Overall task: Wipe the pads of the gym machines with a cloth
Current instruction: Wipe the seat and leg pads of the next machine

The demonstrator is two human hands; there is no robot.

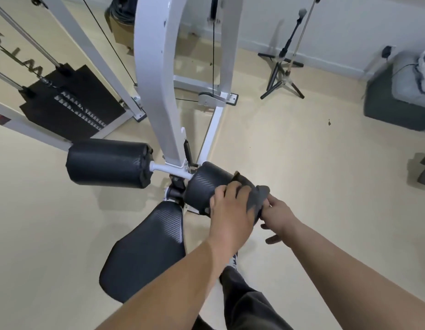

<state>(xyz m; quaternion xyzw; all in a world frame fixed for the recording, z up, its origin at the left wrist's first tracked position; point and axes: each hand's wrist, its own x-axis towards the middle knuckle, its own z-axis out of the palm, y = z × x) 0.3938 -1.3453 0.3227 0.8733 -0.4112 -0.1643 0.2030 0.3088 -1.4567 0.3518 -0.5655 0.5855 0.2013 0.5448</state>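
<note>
Where the cream floor (302,163) shines, the left hand (230,208) clamps its grip on a dark cloth (254,197) over the round, ribbed black pad (204,184). The right hand (278,216) has its grip pinched on the cloth's end.

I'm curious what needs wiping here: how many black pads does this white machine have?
3. The left roller pad sticks out to the left; the right roller pad is partly under the cloth; the seat pad is nearest the camera. Others may be out of view.

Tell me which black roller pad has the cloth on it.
The black cylindrical roller pad right of the white metal post: left hand and right hand hold the dark grey cloth against it. The left roller pad is bare.
</note>
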